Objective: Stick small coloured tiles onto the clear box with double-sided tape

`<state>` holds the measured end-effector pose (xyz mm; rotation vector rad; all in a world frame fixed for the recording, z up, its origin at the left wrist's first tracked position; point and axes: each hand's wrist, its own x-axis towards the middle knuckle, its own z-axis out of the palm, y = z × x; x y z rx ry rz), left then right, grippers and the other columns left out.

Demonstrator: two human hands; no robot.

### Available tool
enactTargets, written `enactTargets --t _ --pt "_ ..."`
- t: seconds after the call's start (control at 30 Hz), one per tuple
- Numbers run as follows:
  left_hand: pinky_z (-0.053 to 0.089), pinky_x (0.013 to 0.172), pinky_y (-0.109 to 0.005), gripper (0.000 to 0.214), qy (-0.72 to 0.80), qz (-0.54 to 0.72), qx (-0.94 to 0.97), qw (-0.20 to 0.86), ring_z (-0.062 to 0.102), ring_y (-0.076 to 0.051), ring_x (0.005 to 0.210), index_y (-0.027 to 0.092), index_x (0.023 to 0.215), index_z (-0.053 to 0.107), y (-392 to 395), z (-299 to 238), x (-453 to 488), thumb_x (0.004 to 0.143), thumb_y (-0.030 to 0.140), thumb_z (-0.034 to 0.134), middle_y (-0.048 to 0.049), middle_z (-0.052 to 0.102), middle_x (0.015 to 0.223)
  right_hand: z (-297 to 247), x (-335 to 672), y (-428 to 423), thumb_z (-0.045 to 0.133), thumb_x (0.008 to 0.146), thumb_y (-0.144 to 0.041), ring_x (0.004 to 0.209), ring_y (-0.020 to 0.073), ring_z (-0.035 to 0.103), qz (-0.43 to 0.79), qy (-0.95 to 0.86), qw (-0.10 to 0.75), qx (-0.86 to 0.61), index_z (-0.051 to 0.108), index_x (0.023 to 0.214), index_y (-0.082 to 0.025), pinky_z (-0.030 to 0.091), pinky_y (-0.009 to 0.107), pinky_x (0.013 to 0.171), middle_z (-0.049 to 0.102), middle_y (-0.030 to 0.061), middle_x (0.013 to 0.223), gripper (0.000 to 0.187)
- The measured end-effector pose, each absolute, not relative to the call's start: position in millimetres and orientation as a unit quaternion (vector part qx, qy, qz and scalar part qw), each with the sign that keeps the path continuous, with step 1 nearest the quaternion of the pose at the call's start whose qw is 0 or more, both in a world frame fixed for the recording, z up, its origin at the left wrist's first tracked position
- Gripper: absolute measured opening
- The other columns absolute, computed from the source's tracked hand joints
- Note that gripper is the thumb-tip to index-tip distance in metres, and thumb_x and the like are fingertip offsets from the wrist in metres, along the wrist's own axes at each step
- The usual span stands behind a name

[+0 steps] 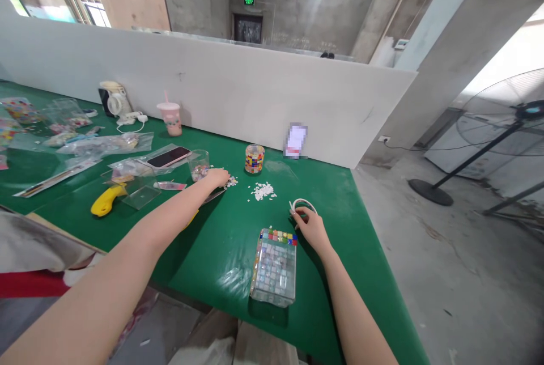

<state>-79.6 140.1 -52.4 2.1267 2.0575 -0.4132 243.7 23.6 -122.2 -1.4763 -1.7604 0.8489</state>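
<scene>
In the head view, the right hand (313, 231) pinches a curved white loop (306, 202) in its fingers; whether the left hand (217, 177)'s fingers, at tiny chips (232, 182), pinch cannot be told. A glassy-tiled box (274, 268) rests on the smooth tabletop (212, 251).

head view, facing forward and down, near table (229, 234)

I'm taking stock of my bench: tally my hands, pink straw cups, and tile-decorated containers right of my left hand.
Hands: 2 (left hand, right hand)
Pink straw cup: 1
Tile-decorated containers: 2 (round container, rectangular box)
Total: 5
</scene>
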Motion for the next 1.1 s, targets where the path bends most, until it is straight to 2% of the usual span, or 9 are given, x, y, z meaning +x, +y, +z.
enactTargets --t 0.3,0.67,0.87,1.1 --pt "0.054 0.086 -0.044 0.033 0.706 -0.111 0.686 0.139 0.062 -0.023 0.103 0.016 0.122 0.057 138.2 -41.2 -93.7 0.094 0.032 0.059 -0.0101 0.060 0.122 -122.4 243.4 23.5 0.057 0.094 -0.037 0.080 0.0158 0.066 0.326 -0.677 0.342 -0.565 0.062 0.107 -0.015 0.057 0.034 0.072 0.067 0.0046 0.099 0.026" --pt "0.057 0.076 -0.037 0.028 0.685 -0.034 0.678 0.264 0.065 -0.018 0.089 0.014 0.115 0.060 113.9 -24.4 -105.9 0.095 0.033 0.057 -0.0080 0.064 0.110 -120.4 242.9 21.5 0.057 0.094 -0.037 0.077 0.0147 0.065 0.320 -0.675 0.355 -0.562 0.063 0.104 -0.015 0.057 0.032 0.069 0.067 0.0037 0.095 0.025" --pt "0.057 0.075 -0.036 0.028 0.697 -0.017 0.678 0.235 0.065 -0.018 0.087 0.014 0.113 0.060 113.8 -25.4 -109.0 0.095 0.035 0.057 -0.0075 0.065 0.107 -120.6 242.9 22.1 0.057 0.094 -0.037 0.077 0.0148 0.065 0.317 -0.677 0.353 -0.562 0.063 0.105 -0.015 0.057 0.032 0.069 0.067 0.0037 0.095 0.025" --pt "0.055 0.085 -0.043 0.033 0.722 -0.027 0.685 0.090 0.063 -0.022 0.100 0.015 0.120 0.058 116.1 -31.4 -97.3 0.094 0.035 0.058 -0.0099 0.062 0.118 -122.6 244.0 22.9 0.056 0.094 -0.037 0.076 0.0146 0.065 0.319 -0.678 0.344 -0.565 0.063 0.105 -0.015 0.057 0.032 0.070 0.067 0.0037 0.095 0.026"
